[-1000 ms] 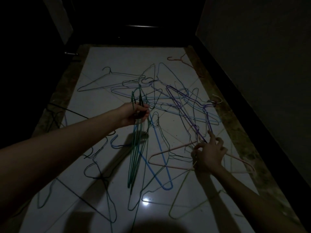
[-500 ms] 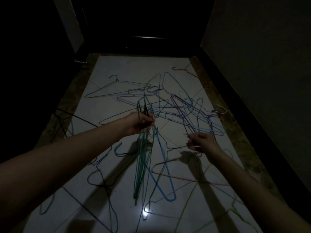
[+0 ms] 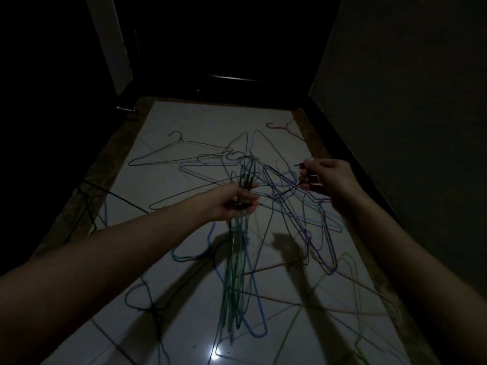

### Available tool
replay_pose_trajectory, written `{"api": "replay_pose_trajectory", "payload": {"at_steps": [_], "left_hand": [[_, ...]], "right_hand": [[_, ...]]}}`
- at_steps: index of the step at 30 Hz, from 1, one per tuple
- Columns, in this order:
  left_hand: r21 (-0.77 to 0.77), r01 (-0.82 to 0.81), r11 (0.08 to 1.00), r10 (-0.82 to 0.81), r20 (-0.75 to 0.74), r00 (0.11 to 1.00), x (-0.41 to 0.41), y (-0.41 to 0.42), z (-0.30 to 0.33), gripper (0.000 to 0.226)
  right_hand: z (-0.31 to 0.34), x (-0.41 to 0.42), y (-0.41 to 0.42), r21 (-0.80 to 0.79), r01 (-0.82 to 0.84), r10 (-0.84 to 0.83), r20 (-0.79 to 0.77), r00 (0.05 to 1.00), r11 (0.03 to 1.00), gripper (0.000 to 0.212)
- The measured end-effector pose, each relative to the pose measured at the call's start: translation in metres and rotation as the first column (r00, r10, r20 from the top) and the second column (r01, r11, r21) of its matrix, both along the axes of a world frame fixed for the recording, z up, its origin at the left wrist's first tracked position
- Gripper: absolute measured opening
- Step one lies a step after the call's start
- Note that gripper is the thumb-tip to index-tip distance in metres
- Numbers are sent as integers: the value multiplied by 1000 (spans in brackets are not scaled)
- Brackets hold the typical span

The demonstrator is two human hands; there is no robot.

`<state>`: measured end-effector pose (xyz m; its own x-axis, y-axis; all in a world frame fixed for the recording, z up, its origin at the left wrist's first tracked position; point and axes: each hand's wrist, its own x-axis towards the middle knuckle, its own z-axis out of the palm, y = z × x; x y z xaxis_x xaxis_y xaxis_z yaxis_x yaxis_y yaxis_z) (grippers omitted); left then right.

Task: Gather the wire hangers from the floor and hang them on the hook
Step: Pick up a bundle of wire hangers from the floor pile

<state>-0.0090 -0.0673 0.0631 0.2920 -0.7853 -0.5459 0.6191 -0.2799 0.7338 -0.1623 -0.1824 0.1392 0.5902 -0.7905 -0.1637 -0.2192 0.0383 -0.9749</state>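
The left hand point(image 3: 235, 202) is held above the middle of the floor point(image 3: 168, 180), and its fingers point(image 3: 251, 197) are curled around a bunch of green wire hangers point(image 3: 234, 272). The bunch is gripped near its top, so the thin hook ends stand up above the hand and the long triangular bodies hang down, close together, almost like one bundle.

The right hand point(image 3: 329, 177) is raised nearer the right edge of the floor. Its fingers pinch the dark hook end of a purple wire hanger point(image 3: 313, 241), whose narrow body hangs down from the hand and is blurred in its lower part.

The floor is made of pale glossy tiles with thin dark joints, and it carries a small bright reflection near the near edge. Its border is a band of brown speckled stone point(image 3: 79, 201). Many more hangers lie scattered and crossing on the tiles: a dark grey hanger point(image 3: 174, 151) towards the far left corner, a reddish hanger point(image 3: 283, 126) at the far right corner, a blue hanger point(image 3: 257, 306) and a yellow-green hanger point(image 3: 292, 330) near the near edge. All are of thin bent wire with a smooth coloured coating. The hook for hanging them does not show in this dark view.
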Motion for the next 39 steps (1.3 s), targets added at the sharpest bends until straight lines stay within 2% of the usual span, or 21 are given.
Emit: {"api": "replay_pose_trajectory", "payload": {"at_steps": [6,9,13,16,21,25,31,35,39], "left_hand": [[-41,95,995,-90,112,990,-18,-18,1,42],[-83,108,991,-98,119,988,-21,-19,3,36],[-128,78,989,-60,137,989,-24,-22,0,21],[-112,66,992,-42,204,978,-24,-26,-4,20],[-14,136,991,-125,293,948,-28,-32,-16,20],[-58,148,987,-129,255,958,-32,-37,-24,16],[-105,262,959,-233,230,945,-58,-54,-27,17],[-124,338,933,-306,222,926,-76,-67,-34,18],[-111,400,910,-368,231,901,-94,-77,-41,18]], "right_hand": [[1,22,13,-90,-58,60,27,998,994,19],[2,26,9,-101,-55,59,32,998,993,20],[-2,23,3,-36,-74,76,50,996,997,21],[-12,15,-2,-8,-88,89,27,996,996,25],[-52,-17,-10,32,-77,80,-91,993,997,34],[-110,-58,-14,10,-7,9,-217,976,1000,28],[-177,-129,-13,70,108,-74,-378,923,992,16],[-193,-172,9,147,205,-142,-351,926,968,15],[-214,-212,23,74,262,-218,-369,904,962,17]]}}
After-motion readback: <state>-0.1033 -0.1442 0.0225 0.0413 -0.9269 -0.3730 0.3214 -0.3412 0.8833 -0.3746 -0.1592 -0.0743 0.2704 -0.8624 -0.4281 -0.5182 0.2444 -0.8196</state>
